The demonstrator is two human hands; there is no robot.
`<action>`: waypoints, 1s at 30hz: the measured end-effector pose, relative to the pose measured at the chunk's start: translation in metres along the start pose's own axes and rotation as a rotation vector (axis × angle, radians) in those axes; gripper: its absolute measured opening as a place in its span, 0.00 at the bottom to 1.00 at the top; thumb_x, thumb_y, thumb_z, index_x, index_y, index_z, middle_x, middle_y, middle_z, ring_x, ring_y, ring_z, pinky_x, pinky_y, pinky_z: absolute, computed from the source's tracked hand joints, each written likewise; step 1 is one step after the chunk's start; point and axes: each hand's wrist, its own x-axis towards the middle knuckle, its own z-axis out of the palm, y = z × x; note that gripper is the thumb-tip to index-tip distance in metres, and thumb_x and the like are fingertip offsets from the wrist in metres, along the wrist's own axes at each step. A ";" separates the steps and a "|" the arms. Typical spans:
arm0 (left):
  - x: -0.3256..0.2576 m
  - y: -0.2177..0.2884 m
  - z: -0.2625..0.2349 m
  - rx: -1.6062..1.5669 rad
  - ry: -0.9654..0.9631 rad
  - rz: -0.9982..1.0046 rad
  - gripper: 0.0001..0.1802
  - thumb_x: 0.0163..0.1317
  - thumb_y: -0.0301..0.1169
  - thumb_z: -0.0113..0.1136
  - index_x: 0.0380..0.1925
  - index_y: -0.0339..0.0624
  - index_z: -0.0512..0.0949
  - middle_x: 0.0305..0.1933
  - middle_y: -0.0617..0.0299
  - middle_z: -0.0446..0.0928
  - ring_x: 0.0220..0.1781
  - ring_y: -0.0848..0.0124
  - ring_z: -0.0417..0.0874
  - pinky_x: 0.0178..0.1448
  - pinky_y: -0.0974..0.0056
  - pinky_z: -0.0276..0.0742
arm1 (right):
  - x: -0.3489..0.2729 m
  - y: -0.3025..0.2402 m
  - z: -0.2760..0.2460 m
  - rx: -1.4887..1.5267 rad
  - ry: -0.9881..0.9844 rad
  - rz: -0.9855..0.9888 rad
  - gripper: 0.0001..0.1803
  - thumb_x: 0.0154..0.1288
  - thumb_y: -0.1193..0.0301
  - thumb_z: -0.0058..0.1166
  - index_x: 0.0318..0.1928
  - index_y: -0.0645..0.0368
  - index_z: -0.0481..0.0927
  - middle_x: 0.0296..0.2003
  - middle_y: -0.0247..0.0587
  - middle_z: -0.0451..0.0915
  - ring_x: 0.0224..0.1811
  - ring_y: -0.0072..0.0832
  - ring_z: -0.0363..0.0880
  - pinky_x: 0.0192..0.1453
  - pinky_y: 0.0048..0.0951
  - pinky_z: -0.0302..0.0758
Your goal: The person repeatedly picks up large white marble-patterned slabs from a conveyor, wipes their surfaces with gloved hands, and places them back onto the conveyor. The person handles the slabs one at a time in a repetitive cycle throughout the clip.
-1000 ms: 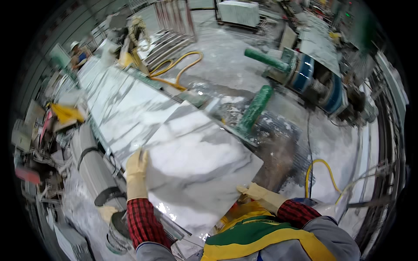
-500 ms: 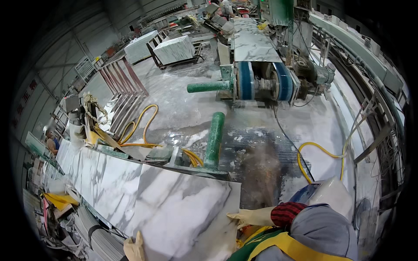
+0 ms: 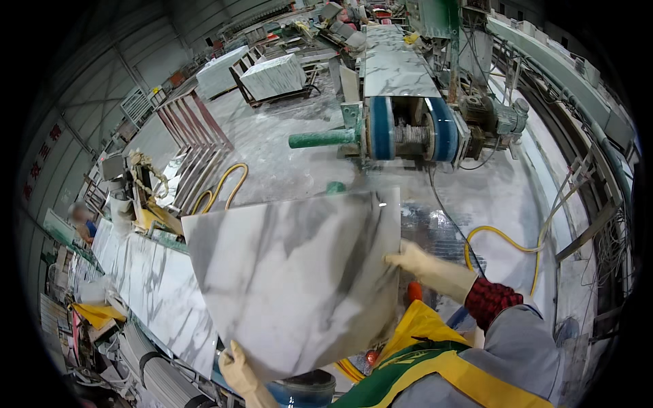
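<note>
A white marble slab [image 3: 292, 272] with grey veins hangs in front of me, tilted up with its far edge raised. My left hand [image 3: 238, 369], in a cream rubber glove, grips its near left corner with the thumb on top. My right hand [image 3: 412, 260], gloved the same way, is closed on the right edge; its fingers beneath are hidden. To the left, more marble slabs [image 3: 153, 282] lie in a row on a long bench, partly covered by the raised one. A blue bucket-like container [image 3: 306, 391] shows below the near edge.
Ahead stands a roller conveyor with blue belts [image 3: 383, 128], carrying marble slabs [image 3: 398, 64], with a motor [image 3: 500, 117] on its right. A green post [image 3: 320, 139] juts leftward from it. Yellow hose [image 3: 503, 230] and a red-brown rack [image 3: 194, 122] are on the wet floor. A person [image 3: 85, 224] is far left.
The slab has come up off the bench, its far edge tilted upward, and now hides most of the upright green post. Both my hands have risen with it, the right one farther forward.
</note>
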 end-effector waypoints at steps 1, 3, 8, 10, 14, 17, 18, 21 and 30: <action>-0.001 0.003 0.028 -0.030 -0.018 0.024 0.30 0.82 0.48 0.69 0.24 0.42 0.72 0.23 0.71 0.67 0.28 0.76 0.64 0.32 0.63 0.60 | 0.020 -0.010 -0.027 -0.108 0.043 -0.042 0.27 0.73 0.65 0.75 0.67 0.63 0.85 0.56 0.42 0.92 0.59 0.31 0.89 0.66 0.38 0.84; 0.000 0.009 0.080 -0.183 -0.167 -0.105 0.29 0.84 0.53 0.65 0.29 0.41 0.78 0.28 0.68 0.78 0.30 0.76 0.73 0.37 0.65 0.71 | 0.034 -0.058 -0.067 0.029 0.012 -0.019 0.25 0.73 0.67 0.74 0.66 0.62 0.85 0.56 0.42 0.92 0.58 0.29 0.88 0.65 0.38 0.83; -0.021 0.093 0.237 -0.298 -0.285 -0.231 0.34 0.81 0.62 0.63 0.39 0.36 0.86 0.37 0.59 0.88 0.37 0.66 0.83 0.46 0.57 0.81 | 0.108 -0.077 -0.183 -0.106 0.244 -0.168 0.23 0.74 0.66 0.75 0.63 0.64 0.86 0.51 0.38 0.91 0.51 0.26 0.88 0.56 0.32 0.85; -0.029 0.116 0.285 -0.311 -0.440 -0.304 0.41 0.84 0.64 0.55 0.62 0.31 0.83 0.58 0.52 0.89 0.52 0.61 0.89 0.59 0.55 0.85 | 0.128 -0.081 -0.222 -0.050 0.273 -0.049 0.24 0.74 0.64 0.76 0.63 0.64 0.86 0.51 0.39 0.92 0.51 0.26 0.89 0.56 0.32 0.85; -0.031 0.159 0.361 -0.249 -0.657 -0.394 0.43 0.86 0.63 0.48 0.74 0.33 0.80 0.68 0.50 0.87 0.63 0.57 0.89 0.68 0.52 0.84 | 0.162 -0.037 -0.294 -0.011 0.396 -0.047 0.30 0.70 0.54 0.78 0.63 0.62 0.90 0.50 0.42 0.93 0.51 0.29 0.89 0.57 0.36 0.84; -0.036 0.215 0.405 0.015 -0.686 -0.466 0.44 0.84 0.65 0.45 0.74 0.36 0.81 0.65 0.48 0.89 0.63 0.54 0.90 0.66 0.51 0.85 | 0.188 0.014 -0.342 0.081 0.462 0.026 0.32 0.70 0.53 0.78 0.63 0.64 0.89 0.50 0.42 0.93 0.50 0.31 0.89 0.56 0.38 0.84; -0.035 0.235 0.416 0.235 -0.691 -0.405 0.42 0.84 0.65 0.44 0.74 0.40 0.82 0.66 0.48 0.89 0.64 0.52 0.90 0.68 0.50 0.85 | 0.195 0.022 -0.353 0.062 0.494 0.058 0.31 0.71 0.56 0.78 0.64 0.66 0.88 0.51 0.43 0.93 0.50 0.31 0.90 0.56 0.38 0.85; -0.013 0.241 0.458 0.427 -0.744 -0.255 0.42 0.85 0.64 0.42 0.74 0.41 0.83 0.66 0.48 0.89 0.63 0.54 0.90 0.68 0.51 0.85 | 0.214 0.023 -0.375 0.057 0.579 0.146 0.30 0.73 0.62 0.78 0.66 0.70 0.86 0.53 0.45 0.92 0.50 0.33 0.90 0.57 0.38 0.86; 0.056 0.312 0.615 0.227 -0.916 -0.037 0.39 0.88 0.59 0.38 0.63 0.36 0.87 0.58 0.44 0.91 0.56 0.52 0.92 0.62 0.49 0.85 | 0.321 0.010 -0.466 0.001 0.792 0.208 0.41 0.70 0.51 0.79 0.69 0.73 0.83 0.55 0.53 0.92 0.55 0.41 0.91 0.60 0.41 0.84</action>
